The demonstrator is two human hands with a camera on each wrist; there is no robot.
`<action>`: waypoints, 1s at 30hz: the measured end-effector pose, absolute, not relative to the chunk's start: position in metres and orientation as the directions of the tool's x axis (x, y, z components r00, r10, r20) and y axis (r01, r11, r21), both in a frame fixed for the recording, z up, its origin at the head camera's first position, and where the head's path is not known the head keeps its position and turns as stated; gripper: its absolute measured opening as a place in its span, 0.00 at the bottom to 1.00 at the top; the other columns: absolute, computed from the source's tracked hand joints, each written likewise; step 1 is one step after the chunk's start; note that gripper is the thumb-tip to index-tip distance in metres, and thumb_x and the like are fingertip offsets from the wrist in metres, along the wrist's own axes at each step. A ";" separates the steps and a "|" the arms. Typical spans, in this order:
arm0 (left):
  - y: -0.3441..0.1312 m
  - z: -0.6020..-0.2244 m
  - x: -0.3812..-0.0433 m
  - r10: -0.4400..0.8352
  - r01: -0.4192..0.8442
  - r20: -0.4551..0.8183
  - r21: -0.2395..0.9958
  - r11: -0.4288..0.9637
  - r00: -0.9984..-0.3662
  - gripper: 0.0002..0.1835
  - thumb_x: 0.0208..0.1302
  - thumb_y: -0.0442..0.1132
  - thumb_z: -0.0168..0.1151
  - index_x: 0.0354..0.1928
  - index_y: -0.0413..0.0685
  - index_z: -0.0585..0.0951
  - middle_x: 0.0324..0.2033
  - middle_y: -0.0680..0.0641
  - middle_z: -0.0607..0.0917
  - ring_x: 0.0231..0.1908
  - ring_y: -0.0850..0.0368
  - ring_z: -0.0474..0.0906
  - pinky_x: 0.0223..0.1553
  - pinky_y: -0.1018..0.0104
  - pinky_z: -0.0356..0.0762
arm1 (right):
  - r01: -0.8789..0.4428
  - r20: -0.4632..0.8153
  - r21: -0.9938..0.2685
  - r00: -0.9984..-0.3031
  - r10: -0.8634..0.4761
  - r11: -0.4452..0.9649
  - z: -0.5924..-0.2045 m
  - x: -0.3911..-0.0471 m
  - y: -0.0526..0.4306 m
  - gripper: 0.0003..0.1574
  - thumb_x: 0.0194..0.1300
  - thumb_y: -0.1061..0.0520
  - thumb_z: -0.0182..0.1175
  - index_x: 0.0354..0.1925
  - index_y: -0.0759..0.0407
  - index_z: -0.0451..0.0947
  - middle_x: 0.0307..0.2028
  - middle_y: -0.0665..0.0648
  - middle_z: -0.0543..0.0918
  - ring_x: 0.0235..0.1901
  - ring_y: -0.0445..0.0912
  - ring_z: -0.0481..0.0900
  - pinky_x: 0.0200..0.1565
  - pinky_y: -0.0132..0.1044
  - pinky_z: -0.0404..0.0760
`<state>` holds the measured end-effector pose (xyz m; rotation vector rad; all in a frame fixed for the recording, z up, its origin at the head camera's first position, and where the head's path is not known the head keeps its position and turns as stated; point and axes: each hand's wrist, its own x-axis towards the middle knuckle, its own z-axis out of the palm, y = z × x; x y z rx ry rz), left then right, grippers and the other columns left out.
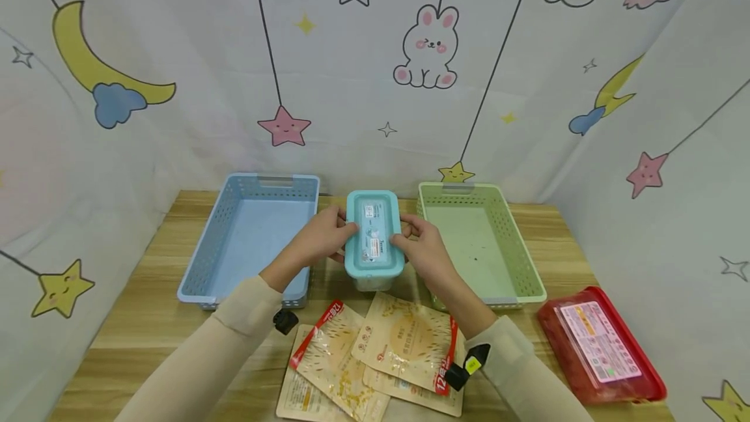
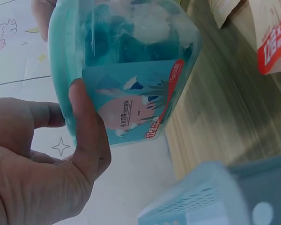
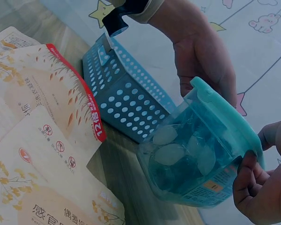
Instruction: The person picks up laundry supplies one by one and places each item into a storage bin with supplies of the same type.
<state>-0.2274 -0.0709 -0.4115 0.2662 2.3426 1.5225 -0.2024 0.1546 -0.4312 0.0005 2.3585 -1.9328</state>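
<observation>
My left hand [image 1: 319, 236] and right hand [image 1: 429, 247] both grip the teal-lidded tub [image 1: 375, 233]; guess I'm at the holding step; next move probably wants it level.

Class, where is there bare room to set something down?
Bare wood lies left of the blue basket, and right of the green basket beyond the red tub. Both baskets look mostly free inside. Crowded: front centre, where pouches overlap, and between the baskets, where left hand and right hand hold the teal-lidded box.

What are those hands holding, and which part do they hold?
A teal-lidded tub, by its lid: left hand at one long edge, right hand at the opposite edge.
</observation>
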 end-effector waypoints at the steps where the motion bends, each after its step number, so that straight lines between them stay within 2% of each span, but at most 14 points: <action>1: -0.071 -0.410 -0.228 0.324 -0.010 -0.162 0.905 0.425 -0.932 0.21 0.81 0.41 0.55 0.64 0.31 0.71 0.43 0.36 0.84 0.32 0.49 0.88 0.29 0.57 0.89 | 0.056 -0.069 -0.980 -0.996 -0.060 0.193 -0.429 -0.203 0.154 0.35 0.72 0.64 0.64 0.74 0.64 0.70 0.37 0.58 0.75 0.29 0.45 0.77 0.33 0.37 0.82; 6: -0.072 -0.404 -0.230 0.299 0.018 -0.130 0.894 0.447 -0.945 0.28 0.80 0.42 0.58 0.74 0.33 0.67 0.45 0.36 0.84 0.35 0.48 0.88 0.29 0.58 0.89 | 0.043 -0.056 -0.984 -0.996 -0.073 0.176 -0.423 -0.206 0.151 0.35 0.73 0.63 0.64 0.75 0.64 0.69 0.37 0.58 0.75 0.29 0.46 0.80 0.31 0.39 0.82; 11: -0.074 -0.400 -0.230 0.269 0.000 -0.132 0.898 0.440 -0.954 0.32 0.79 0.41 0.62 0.78 0.39 0.65 0.47 0.36 0.82 0.37 0.48 0.87 0.34 0.52 0.90 | 0.035 -0.048 -0.985 -0.996 -0.074 0.169 -0.417 -0.209 0.148 0.34 0.73 0.63 0.64 0.74 0.62 0.71 0.35 0.58 0.76 0.25 0.45 0.76 0.26 0.37 0.77; 14: -0.076 -0.400 -0.231 0.249 -0.011 -0.129 0.904 0.427 -0.960 0.33 0.78 0.42 0.62 0.78 0.40 0.65 0.49 0.36 0.80 0.38 0.47 0.86 0.34 0.52 0.90 | 0.027 -0.041 -0.984 -0.996 -0.077 0.174 -0.413 -0.211 0.145 0.34 0.73 0.63 0.64 0.74 0.61 0.71 0.34 0.57 0.76 0.23 0.45 0.74 0.24 0.37 0.75; 18: -0.080 -0.400 -0.233 0.233 0.000 -0.110 0.904 0.427 -0.966 0.33 0.77 0.42 0.62 0.78 0.41 0.66 0.49 0.37 0.80 0.37 0.48 0.86 0.31 0.57 0.89 | 0.010 -0.028 -0.982 -0.995 -0.093 0.190 -0.411 -0.213 0.142 0.36 0.72 0.63 0.64 0.75 0.60 0.70 0.34 0.58 0.75 0.21 0.46 0.73 0.22 0.36 0.76; 26: -0.087 -0.400 -0.236 0.224 0.052 -0.049 0.903 0.426 -0.973 0.32 0.76 0.41 0.62 0.77 0.41 0.68 0.41 0.39 0.80 0.30 0.51 0.84 0.25 0.61 0.86 | 0.001 -0.024 -0.978 -0.994 -0.108 0.208 -0.409 -0.217 0.137 0.39 0.72 0.62 0.63 0.78 0.58 0.68 0.35 0.59 0.76 0.21 0.47 0.77 0.23 0.39 0.80; 30: -0.090 -0.398 -0.236 0.207 0.049 -0.044 0.904 0.425 -0.977 0.33 0.76 0.41 0.61 0.78 0.41 0.66 0.40 0.40 0.79 0.28 0.52 0.82 0.25 0.62 0.85 | 0.008 -0.030 -0.984 -0.992 -0.120 0.179 -0.409 -0.219 0.133 0.40 0.71 0.63 0.63 0.79 0.57 0.66 0.35 0.58 0.77 0.21 0.46 0.77 0.22 0.38 0.79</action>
